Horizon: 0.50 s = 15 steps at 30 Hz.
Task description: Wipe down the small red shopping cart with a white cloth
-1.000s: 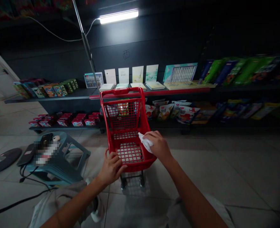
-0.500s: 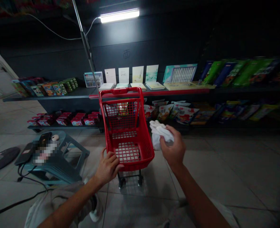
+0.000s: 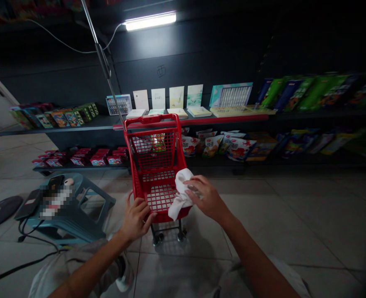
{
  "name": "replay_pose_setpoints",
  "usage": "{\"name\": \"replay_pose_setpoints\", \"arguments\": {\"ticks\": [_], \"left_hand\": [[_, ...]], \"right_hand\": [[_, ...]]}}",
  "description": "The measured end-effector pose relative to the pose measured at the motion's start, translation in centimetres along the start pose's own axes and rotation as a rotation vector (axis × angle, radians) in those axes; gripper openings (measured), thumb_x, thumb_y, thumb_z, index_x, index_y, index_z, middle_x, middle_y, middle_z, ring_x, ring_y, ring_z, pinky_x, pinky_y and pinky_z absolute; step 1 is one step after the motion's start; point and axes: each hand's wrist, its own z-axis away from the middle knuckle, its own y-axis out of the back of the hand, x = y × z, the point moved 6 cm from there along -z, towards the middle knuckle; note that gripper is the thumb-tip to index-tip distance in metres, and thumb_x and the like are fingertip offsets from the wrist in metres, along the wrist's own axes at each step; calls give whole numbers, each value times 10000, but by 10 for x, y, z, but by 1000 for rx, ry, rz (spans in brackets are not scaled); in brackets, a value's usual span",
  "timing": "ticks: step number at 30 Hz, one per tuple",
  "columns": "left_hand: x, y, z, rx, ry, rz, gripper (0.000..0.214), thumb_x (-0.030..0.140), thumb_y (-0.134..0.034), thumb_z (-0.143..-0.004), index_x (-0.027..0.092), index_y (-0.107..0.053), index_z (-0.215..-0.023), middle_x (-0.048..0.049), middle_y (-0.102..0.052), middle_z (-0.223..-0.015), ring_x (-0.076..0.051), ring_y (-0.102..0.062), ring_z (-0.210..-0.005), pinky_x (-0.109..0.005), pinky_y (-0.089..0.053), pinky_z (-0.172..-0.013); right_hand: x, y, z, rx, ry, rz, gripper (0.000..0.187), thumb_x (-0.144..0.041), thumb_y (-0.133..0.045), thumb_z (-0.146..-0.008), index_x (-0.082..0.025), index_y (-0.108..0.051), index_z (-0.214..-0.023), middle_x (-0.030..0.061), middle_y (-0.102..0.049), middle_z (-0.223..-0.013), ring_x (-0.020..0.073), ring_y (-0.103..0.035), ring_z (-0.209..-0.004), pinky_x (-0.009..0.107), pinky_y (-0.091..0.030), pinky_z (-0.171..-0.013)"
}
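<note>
A small red shopping cart (image 3: 153,165) stands on the tiled floor in front of me. My left hand (image 3: 136,217) grips the cart's near left rim, fingers curled over the edge. My right hand (image 3: 206,198) holds a crumpled white cloth (image 3: 180,193) and presses it against the cart's near right rim; part of the cloth hangs down outside the basket. The cart's basket floor looks bare.
A blue-grey plastic stool (image 3: 77,207) with a phone and small items stands to the left, cables trailing on the floor. Low dark shelves (image 3: 77,122) with boxes, cards and snack packets run along the back wall. A metal pole (image 3: 104,70) rises behind the cart.
My right hand lifted the cloth off the cart to the right, then brought it back down onto the near right rim. The left hand stayed on the rim.
</note>
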Motion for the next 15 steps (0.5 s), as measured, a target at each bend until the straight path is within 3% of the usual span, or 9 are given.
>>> {"name": "replay_pose_setpoints", "arguments": {"ticks": [2,4,7,9,12,15], "left_hand": [[0,4,-2,15,34,14,213,280,-582,-976,224,-687,-798,-10,-710,-858,-223,-632,-1022,-690,-21,-1277],[-7,8,-6,38,85,32,227,283,-554,-987,245,-724,-842,-28,-728,-1043,-243,-618,-1152,-707,33,-1274],[-35,16,-17,124,261,78,248,328,-529,-1003,270,-715,-1157,-79,-604,-1400,-273,-519,-1362,-663,-148,-1290],[-60,17,-26,185,388,138,431,365,-541,-992,229,-574,-1399,-135,-475,-1539,-286,-438,-1456,-586,-301,-1267],[-98,5,-42,207,501,225,650,359,-576,-948,152,-398,-1538,-184,-426,-1587,-300,-373,-1521,-534,-303,-1282],[-137,-11,-54,222,650,331,788,346,-627,-897,105,-312,-1578,-221,-424,-1607,-317,-426,-1497,-522,-323,-1270]], "right_hand": [[11,-9,1,7,-77,105,498,-389,-712,-887,-223,-656,-1353,159,-540,-1436,332,-530,-1346,520,-464,-1140],[18,-22,3,-51,-152,143,522,-362,-712,-868,-206,-647,-1362,167,-481,-1493,340,-502,-1382,513,-456,-1153],[14,-34,8,-95,-239,169,290,-283,-615,-917,-209,-717,-1179,142,-504,-1455,298,-560,-1324,433,-515,-1078],[7,-33,11,-92,-294,231,239,-256,-583,-931,-219,-720,-1123,129,-543,-1399,284,-612,-1244,391,-554,-982],[-3,-29,15,-118,-341,323,242,-264,-545,-964,-237,-708,-1141,105,-621,-1237,244,-689,-1036,336,-569,-829],[-5,-26,16,-180,-292,342,239,-293,-536,-986,-231,-704,-1144,86,-670,-1133,232,-711,-967,324,-561,-808]]}}
